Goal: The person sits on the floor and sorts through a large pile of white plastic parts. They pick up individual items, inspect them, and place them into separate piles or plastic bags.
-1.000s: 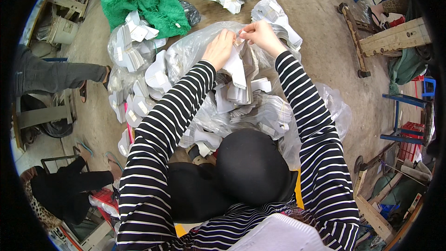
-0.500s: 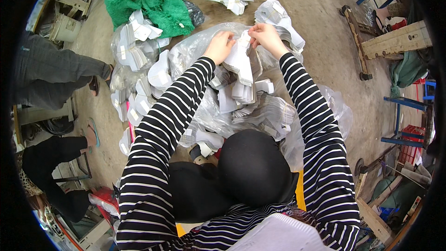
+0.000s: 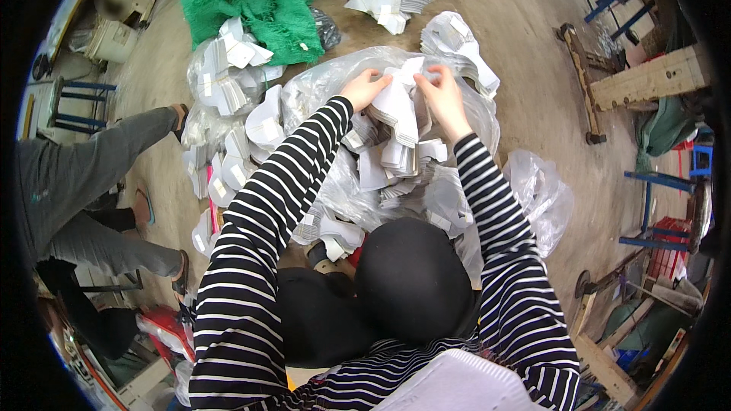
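Note:
A stack of white, curved cut sheets [image 3: 399, 110] is held up above the heap between my two hands. My left hand [image 3: 365, 90] pinches the stack's upper left edge. At its upper right, my right hand [image 3: 444, 99] has thumb and forefinger closed near the white tip of the stack; the exact grip is partly hidden. Just below, more bundles of grey-white cut sheets [image 3: 448, 202] lie on crumpled clear plastic [image 3: 335, 186]. Another bundle [image 3: 264, 123] lies left of my hands, and one [image 3: 461, 52] beyond my right hand.
A green woven sack [image 3: 247, 4] lies at the far left, with a fanned bundle [image 3: 391, 1] near it on the concrete floor [image 3: 525, 38]. A person in grey trousers [image 3: 99, 160] stands at the left. Wooden beams [image 3: 647, 80] and blue-framed stools [image 3: 661, 179] stand at the right.
My right hand has shifted slightly right and toward me, its fingers further from my left hand. The person at the left has moved, with a leg now stretched farther into view.

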A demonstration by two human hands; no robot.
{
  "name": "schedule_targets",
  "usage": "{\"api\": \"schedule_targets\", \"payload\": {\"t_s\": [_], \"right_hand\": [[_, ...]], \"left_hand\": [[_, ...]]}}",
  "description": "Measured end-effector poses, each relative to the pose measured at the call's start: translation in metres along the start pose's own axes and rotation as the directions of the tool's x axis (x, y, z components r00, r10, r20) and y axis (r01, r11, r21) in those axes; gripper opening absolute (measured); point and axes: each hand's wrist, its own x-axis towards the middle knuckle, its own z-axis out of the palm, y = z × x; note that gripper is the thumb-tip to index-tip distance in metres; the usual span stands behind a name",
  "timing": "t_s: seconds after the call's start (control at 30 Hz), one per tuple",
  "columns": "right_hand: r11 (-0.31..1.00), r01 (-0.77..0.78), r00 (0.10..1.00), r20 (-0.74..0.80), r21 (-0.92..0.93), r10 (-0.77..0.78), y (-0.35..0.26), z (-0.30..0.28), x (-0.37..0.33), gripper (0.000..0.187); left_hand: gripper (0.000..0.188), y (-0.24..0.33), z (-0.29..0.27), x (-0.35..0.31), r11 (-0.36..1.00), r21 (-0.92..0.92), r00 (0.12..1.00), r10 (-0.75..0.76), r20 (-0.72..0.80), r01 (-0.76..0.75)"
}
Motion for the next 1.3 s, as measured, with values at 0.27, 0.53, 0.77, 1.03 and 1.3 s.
{"api": "schedule_targets", "payload": {"t_s": [0.27, 0.53, 0.77, 1.03, 1.3], "right_hand": [[0.745, -0.446, 0.771, 0.636, 0.496, 0.038, 0.018, -0.011, -0.046, 0.064], [0.463, -0.565, 0.818, 0.538, 0.683, 0.205, 0.048, -0.048, -0.05, 0.067], [0.281, -0.376, 0.869, 0.23, 0.883, 0.439, 0.038, -0.062, -0.089, 0.083], [0.229, 0.018, 1.0, -0.021, 0.973, 0.009, 0.026, -0.091, -0.042, 0.06], [0.261, -0.025, 1.0, 0.02, 0.965, 0.023, -0.069, -0.096, 0.031, 0.062]], "left_hand": [[0.051, 0.007, 0.05, 0.021, 0.833, 0.292, 0.883, 0.432, 0.186, -0.469], [0.08, 0.077, 0.098, -0.005, 0.933, 0.215, 0.951, 0.304, -0.046, -0.288], [0.058, 0.14, 0.062, -0.083, 0.811, 0.077, 0.815, 0.575, 0.072, -0.58], [0.046, 0.092, -0.063, -0.149, 0.76, -0.287, 0.71, 0.648, 0.276, -0.582], [0.045, -0.051, -0.068, -0.256, 0.835, -0.548, 0.95, 0.21, 0.231, -0.051]]}}
